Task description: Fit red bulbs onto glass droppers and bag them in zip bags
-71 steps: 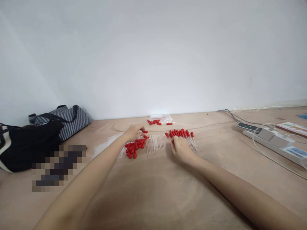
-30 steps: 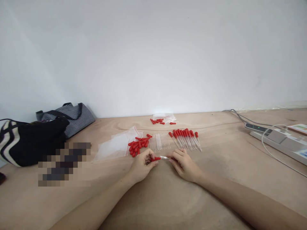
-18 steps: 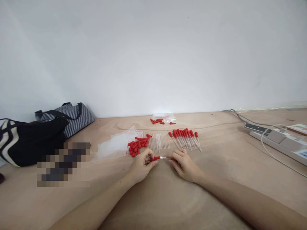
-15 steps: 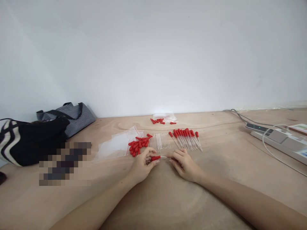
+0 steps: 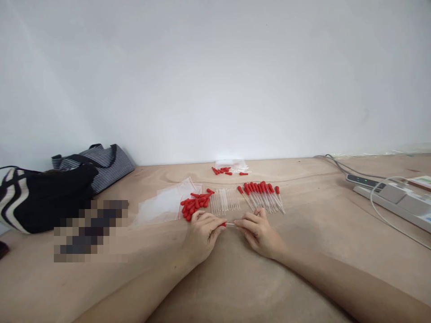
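Observation:
Between finger and thumb, my left hand (image 5: 204,233) pinches a red rubber bulb (image 5: 222,224), mostly hidden by the fingers. A thin clear tube (image 5: 230,224) runs from the bulb to the fingertips of my right hand (image 5: 257,231), which are closed on it. Just beyond my left hand lies a pile of loose red bulbs (image 5: 195,204). To its right is a row of clear tubes (image 5: 225,199). Farther right, several tubes with red bulbs on their ends (image 5: 262,193) lie side by side, slanted.
Clear plastic bags (image 5: 161,204) lie left of the pile. More red bulbs (image 5: 221,170) and tubes sit near the wall. A black bag (image 5: 60,197) and a striped bag (image 5: 111,168) stand left; a power strip (image 5: 397,202) with cables lies right.
The fingers of my left hand have closed farther over the red bulb, hiding most of it. My right hand has shifted slightly left along the tube.

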A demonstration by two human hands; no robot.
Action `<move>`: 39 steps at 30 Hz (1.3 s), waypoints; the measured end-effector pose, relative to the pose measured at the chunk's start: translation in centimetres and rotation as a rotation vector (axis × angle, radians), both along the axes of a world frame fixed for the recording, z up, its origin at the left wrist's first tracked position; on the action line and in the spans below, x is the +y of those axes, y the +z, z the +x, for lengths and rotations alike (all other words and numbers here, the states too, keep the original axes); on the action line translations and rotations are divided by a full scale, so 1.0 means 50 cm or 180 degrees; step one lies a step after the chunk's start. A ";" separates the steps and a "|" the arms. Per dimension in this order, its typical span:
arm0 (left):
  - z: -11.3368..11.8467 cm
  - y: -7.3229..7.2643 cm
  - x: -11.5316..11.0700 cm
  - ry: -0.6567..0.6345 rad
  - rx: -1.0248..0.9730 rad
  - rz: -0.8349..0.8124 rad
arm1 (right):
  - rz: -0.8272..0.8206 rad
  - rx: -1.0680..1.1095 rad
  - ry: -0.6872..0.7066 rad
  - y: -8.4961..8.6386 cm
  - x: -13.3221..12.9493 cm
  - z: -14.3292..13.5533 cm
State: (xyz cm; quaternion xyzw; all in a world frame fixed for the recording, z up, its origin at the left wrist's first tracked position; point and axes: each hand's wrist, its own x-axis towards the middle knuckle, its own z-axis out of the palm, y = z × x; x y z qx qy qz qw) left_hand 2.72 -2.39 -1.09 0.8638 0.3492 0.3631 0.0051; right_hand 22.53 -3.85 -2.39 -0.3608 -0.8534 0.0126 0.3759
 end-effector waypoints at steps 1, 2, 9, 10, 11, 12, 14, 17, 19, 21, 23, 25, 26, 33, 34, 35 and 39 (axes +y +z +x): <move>0.001 0.000 -0.001 -0.0002 0.0036 0.0034 | 0.0066 -0.0030 0.0001 -0.001 0.001 0.000; 0.002 0.001 -0.003 0.0001 0.0078 0.0073 | 0.0125 -0.0062 0.0010 -0.002 0.001 0.001; 0.010 0.007 -0.015 -0.0005 0.0141 0.0444 | 0.0442 -0.0083 0.0102 0.001 -0.005 -0.002; 0.012 0.007 -0.016 -0.0012 0.0119 0.0504 | 0.0487 -0.0062 0.0100 0.003 -0.007 -0.003; 0.013 0.006 -0.016 -0.0023 0.0100 0.0568 | 0.0528 -0.0052 0.0101 0.005 -0.009 -0.004; 0.015 0.006 -0.017 -0.0039 0.0086 0.0638 | 0.0563 -0.0049 0.0108 0.007 -0.010 -0.006; 0.018 0.004 -0.017 -0.0087 0.0054 0.0799 | 0.0592 -0.0072 0.0131 0.009 -0.012 -0.008; 0.023 0.003 -0.017 -0.0168 -0.0005 0.1079 | 0.0492 -0.0127 0.0144 0.007 -0.012 -0.011; 0.024 0.003 -0.016 -0.0196 -0.0013 0.1284 | 0.0367 -0.0172 0.0132 0.004 -0.011 -0.011; 0.024 0.003 -0.012 -0.0225 0.0073 0.1499 | 0.0267 -0.0228 0.0121 0.001 -0.008 -0.012; 0.020 0.006 -0.006 -0.0243 0.0241 0.1722 | 0.0208 -0.0274 0.0082 -0.001 -0.005 -0.012; 0.015 0.009 0.002 -0.0191 0.0400 0.1916 | 0.0202 -0.0286 0.0019 -0.002 -0.001 -0.012; 0.012 0.011 0.006 -0.0136 0.0460 0.1990 | 0.0216 -0.0284 -0.0015 -0.001 0.001 -0.012; -0.001 0.008 0.020 0.0139 0.0595 0.2012 | 0.0477 -0.0216 0.0029 0.005 0.010 0.003; -0.002 0.007 0.018 0.0154 0.0576 0.1939 | 0.0535 -0.0218 0.0027 0.005 0.011 0.005; -0.001 0.008 0.016 0.0156 0.0554 0.1843 | 0.0597 -0.0224 0.0018 0.004 0.012 0.007; 0.005 0.013 0.003 0.0038 0.0374 0.1412 | 0.0765 -0.0257 -0.0038 -0.002 0.010 0.007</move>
